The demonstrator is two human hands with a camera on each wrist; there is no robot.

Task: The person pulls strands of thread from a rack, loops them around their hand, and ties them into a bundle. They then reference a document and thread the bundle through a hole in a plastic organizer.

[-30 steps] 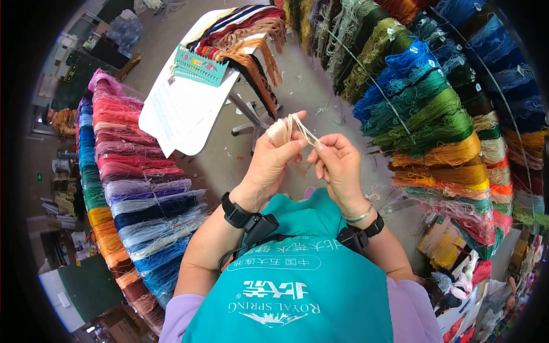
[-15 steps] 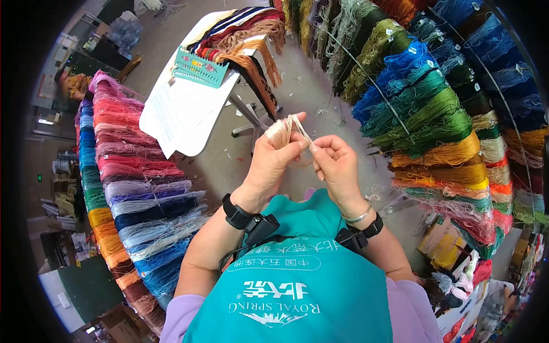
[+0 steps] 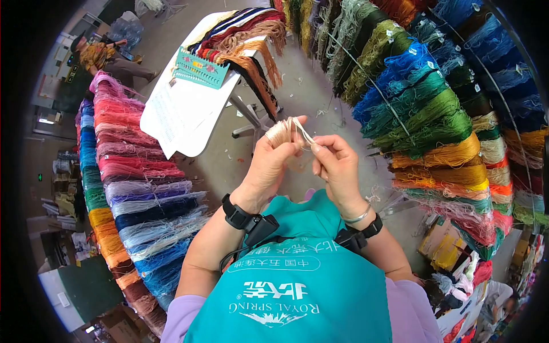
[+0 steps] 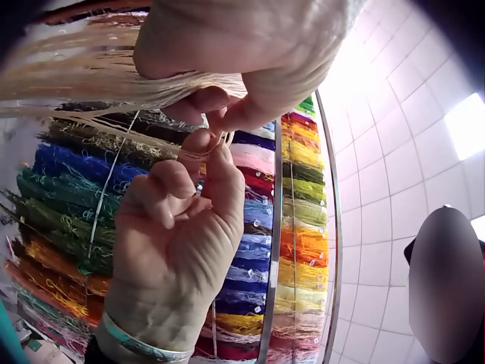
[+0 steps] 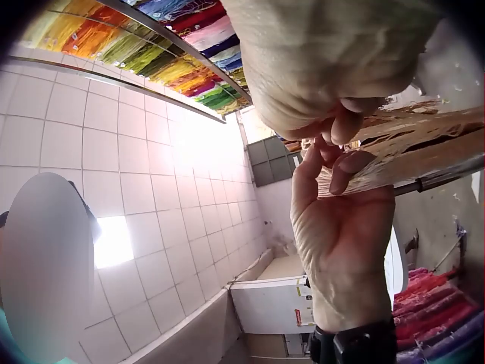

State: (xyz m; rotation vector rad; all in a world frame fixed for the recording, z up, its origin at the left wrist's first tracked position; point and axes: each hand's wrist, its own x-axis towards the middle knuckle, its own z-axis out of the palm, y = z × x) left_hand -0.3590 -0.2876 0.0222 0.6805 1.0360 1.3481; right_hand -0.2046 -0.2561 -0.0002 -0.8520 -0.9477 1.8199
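Note:
A cream thread bundle (image 3: 278, 134) lies across the left hand (image 3: 267, 166), whose fingers and thumb grip it in the head view. Some strands loop from its upper fingers over to the right hand (image 3: 338, 168), whose thumb and index finger pinch them. In the left wrist view the pale strands (image 4: 114, 87) run leftward from the left hand (image 4: 242, 57), with the right hand (image 4: 170, 227) pinching strands just below. The right wrist view has the left hand (image 5: 345, 235) under the right hand (image 5: 326, 64), the thread (image 5: 424, 155) stretching off to the right.
A white table (image 3: 197, 143) at upper left bears papers, a teal colour card (image 3: 197, 68) and colored skeins (image 3: 251, 34). Racks of hanging thread stand left (image 3: 137, 166) and right (image 3: 423, 108). A person (image 3: 106, 60) is at the far upper left.
The right hand has moved slightly left and keeps its pinch on the strands, which now bow in a looser loop. The left hand stays nearly still. A person has come into fuller view at upper left.

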